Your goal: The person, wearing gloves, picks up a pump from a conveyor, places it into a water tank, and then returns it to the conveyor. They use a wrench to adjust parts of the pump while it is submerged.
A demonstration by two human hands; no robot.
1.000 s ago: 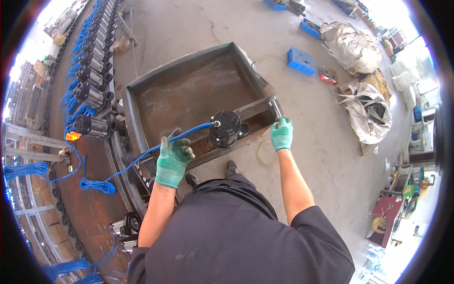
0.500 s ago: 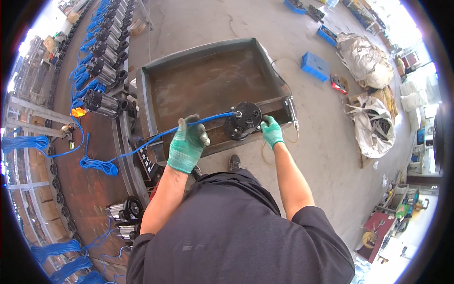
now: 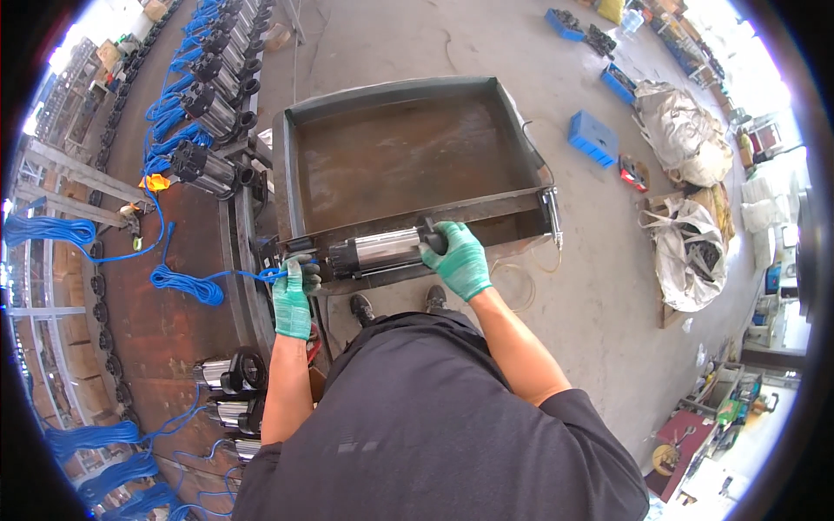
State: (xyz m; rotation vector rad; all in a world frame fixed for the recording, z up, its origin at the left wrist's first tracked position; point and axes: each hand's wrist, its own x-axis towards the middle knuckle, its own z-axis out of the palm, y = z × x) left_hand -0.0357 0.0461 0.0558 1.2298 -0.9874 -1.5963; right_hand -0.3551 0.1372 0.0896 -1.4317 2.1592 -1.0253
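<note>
A submersible pump [image 3: 387, 251] with a silver cylindrical body and black ends lies on its side along the near edge of the metal tank. My right hand [image 3: 463, 265], in a green glove, is closed around the pump's right black end. Near its other end, my left hand [image 3: 293, 300], also gloved, has its fingers closed on a blue cable [image 3: 271, 274]. That cable runs left to a coiled bundle [image 3: 187, 282] on the reddish-brown bench. Where the cable joins the pump is hidden.
The rectangular metal tank [image 3: 400, 208] holds murky brown water. A row of similar pumps [image 3: 204, 169] with blue cables lines the left bench [image 3: 182, 339]. More pumps [image 3: 228, 373] lie at lower left. A blue crate [image 3: 593, 139] and white sacks [image 3: 682, 130] stand on the floor at right.
The pump has gone from standing with its black top upward to lying on its side, cable end left. My left hand has moved left and closed on the cable; my right now grips the pump's end.
</note>
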